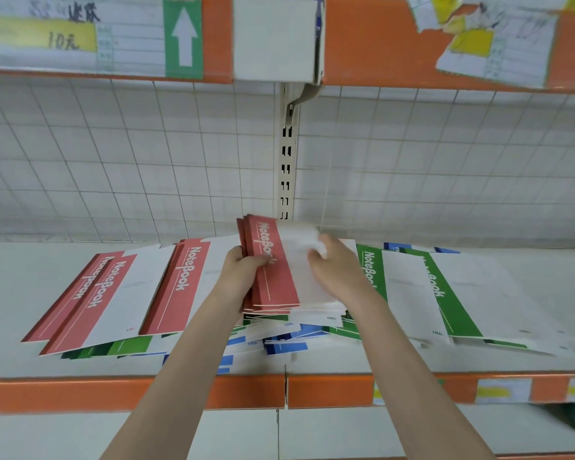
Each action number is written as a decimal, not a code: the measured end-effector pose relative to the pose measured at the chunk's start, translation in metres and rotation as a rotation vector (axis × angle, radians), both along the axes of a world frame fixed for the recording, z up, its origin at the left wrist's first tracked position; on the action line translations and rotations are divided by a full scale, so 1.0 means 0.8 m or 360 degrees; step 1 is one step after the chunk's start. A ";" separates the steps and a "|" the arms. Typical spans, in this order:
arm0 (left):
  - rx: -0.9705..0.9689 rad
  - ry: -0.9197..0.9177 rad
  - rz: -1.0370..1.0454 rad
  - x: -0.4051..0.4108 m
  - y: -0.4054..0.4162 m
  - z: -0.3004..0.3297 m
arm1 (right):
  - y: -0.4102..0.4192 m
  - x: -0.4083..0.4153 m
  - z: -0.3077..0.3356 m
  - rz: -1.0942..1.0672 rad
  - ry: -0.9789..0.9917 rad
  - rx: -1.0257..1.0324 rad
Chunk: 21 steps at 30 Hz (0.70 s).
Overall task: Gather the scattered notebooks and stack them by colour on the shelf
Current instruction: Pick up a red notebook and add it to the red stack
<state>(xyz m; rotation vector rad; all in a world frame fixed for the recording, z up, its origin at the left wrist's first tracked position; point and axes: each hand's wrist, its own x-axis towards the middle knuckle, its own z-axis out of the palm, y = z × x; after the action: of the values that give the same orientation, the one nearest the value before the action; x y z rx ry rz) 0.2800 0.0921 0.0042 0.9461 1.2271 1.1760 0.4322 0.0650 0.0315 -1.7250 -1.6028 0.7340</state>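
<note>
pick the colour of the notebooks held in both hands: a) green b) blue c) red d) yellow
c, the stack gripped by the left hand and steadied by the right hand shows red spine bands, with green notebooks lying flat on the shelf to the right.

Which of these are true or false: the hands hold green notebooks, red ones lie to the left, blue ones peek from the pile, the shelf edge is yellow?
1. The left hand grips green notebooks. False: it grips a bundle of red notebooks.
2. More red notebooks lie flat to the left. True.
3. Blue notebooks peek from under the pile. True.
4. The shelf's front edge is yellow. False: it is orange.
5. The green notebooks lie left of the hands. False: the ones lying on top are to the right, beyond the right hand.
</note>
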 end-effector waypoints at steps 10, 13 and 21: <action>0.0870 0.0047 -0.0241 -0.012 -0.014 0.038 | 0.017 0.029 0.005 0.0089 0.1207 0.0394; 0.1032 0.0116 -0.0123 -0.009 -0.013 0.055 | 0.018 0.030 0.007 0.0203 0.1212 0.0573; 0.0887 0.0270 -0.0048 0.024 -0.015 0.023 | 0.019 0.026 -0.022 0.0095 0.1137 0.0309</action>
<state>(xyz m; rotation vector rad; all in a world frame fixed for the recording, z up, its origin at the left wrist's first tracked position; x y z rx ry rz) 0.2992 0.0803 0.0224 1.4955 1.0234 1.4716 0.4530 0.0803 0.0136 -1.0943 -1.1739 1.0378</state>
